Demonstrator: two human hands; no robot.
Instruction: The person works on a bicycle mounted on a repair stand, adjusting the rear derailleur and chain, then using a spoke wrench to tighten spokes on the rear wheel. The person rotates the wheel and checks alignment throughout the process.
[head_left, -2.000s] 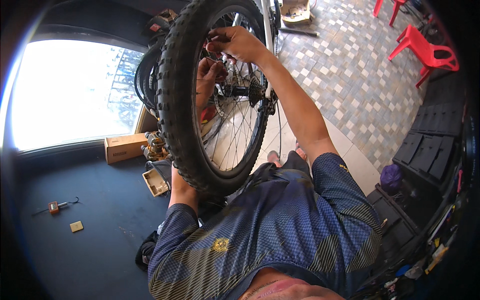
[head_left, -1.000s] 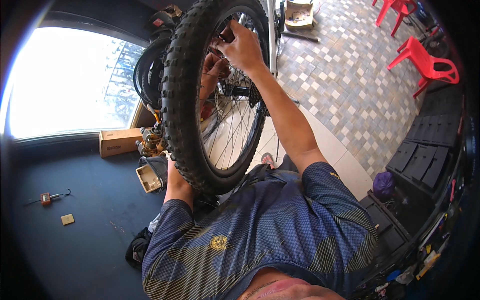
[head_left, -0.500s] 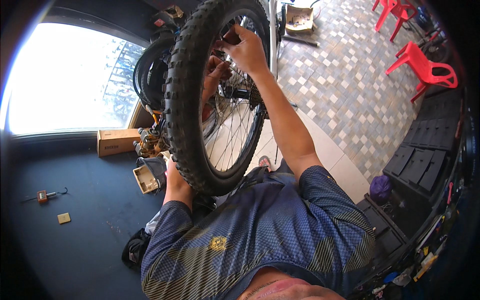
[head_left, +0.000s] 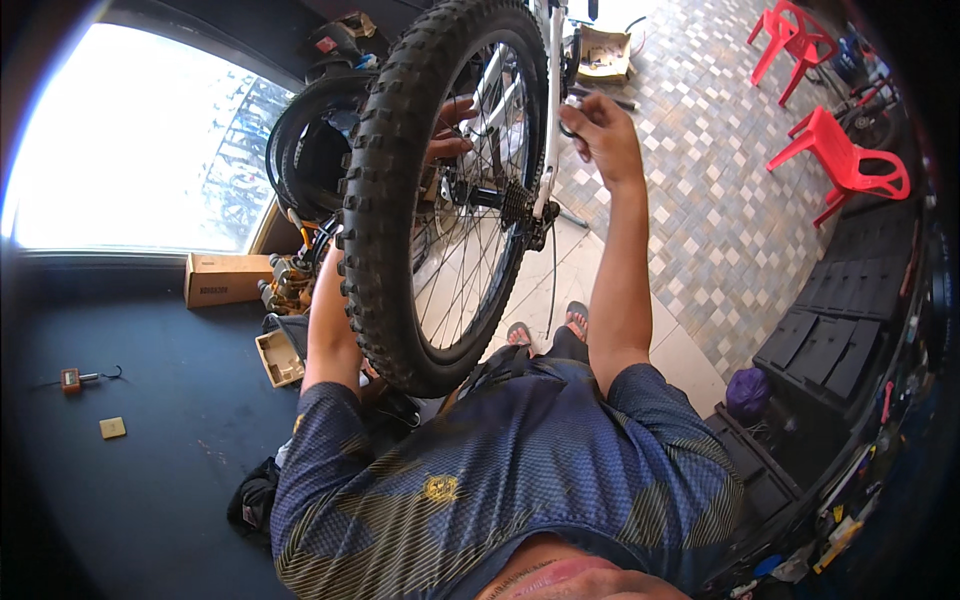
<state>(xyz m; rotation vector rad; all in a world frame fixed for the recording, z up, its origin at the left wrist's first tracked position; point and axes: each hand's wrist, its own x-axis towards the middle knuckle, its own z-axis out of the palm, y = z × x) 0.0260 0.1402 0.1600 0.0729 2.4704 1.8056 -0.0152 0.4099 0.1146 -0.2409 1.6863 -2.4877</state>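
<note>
A bicycle wheel with a knobby black tire (head_left: 385,180) stands upright in front of me, mounted in a white frame (head_left: 553,100). The cassette (head_left: 517,203) and rear derailleur (head_left: 538,232) sit at its hub, on the right side. Past the tire's left side reaches my left hand (head_left: 452,130); its fingers show through the spokes, apart and holding nothing I can see. To the right of the frame tube is my right hand (head_left: 608,140), its fingers closed in a pinch on a small dark curved thing (head_left: 568,130), too small to name.
Several spare tires (head_left: 310,150) hang by the bright window on the left. A cardboard box (head_left: 228,280) lies along the dark blue wall. Red plastic chairs (head_left: 840,160) stand on the tiled floor at the right, near black drawers (head_left: 825,335). An open carton (head_left: 603,55) sits farther off.
My right hand has moved from among the spokes to the right, outside the frame tube, with the small dark thing. My left hand's fingers have spread. The view has shifted slightly.
</note>
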